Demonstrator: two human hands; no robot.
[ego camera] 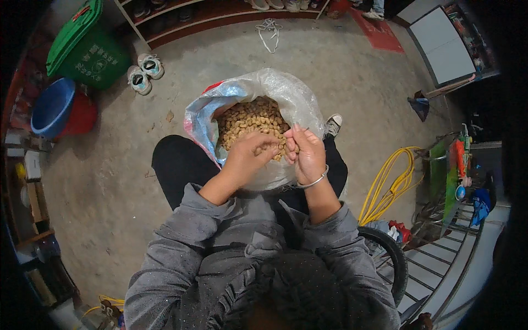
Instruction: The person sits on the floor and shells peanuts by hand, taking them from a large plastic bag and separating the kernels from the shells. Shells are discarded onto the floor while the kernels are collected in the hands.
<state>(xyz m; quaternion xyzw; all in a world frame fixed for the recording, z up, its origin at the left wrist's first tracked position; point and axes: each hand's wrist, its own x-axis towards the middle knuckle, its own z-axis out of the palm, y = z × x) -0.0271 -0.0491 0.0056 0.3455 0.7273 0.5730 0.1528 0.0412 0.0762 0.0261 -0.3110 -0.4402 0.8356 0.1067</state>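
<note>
An open woven plastic sack (291, 88) stands between my knees, its rim folded outward. Unshelled peanuts (258, 119) fill the part of it that shows. Over the sack's near left side, my left hand (253, 152) is held with thumb and fingers curled close; whether anything is between them cannot be made out. My right hand (305, 150), with a silver bangle (314, 180) at the wrist, is over the near right side. Its thumb and forefinger pinch a small, thin dark thing too tiny to name, and the other fingers are curled in.
White-soled shoes (145, 73), a green wheeled bin (93, 49) and a blue basin (53, 108) are at the left. A shoe rack (222, 20) lies beyond, with white cord (268, 35) on the concrete floor. Coiled yellow hose or cable (390, 181) and a tyre (394, 251) are at the right.
</note>
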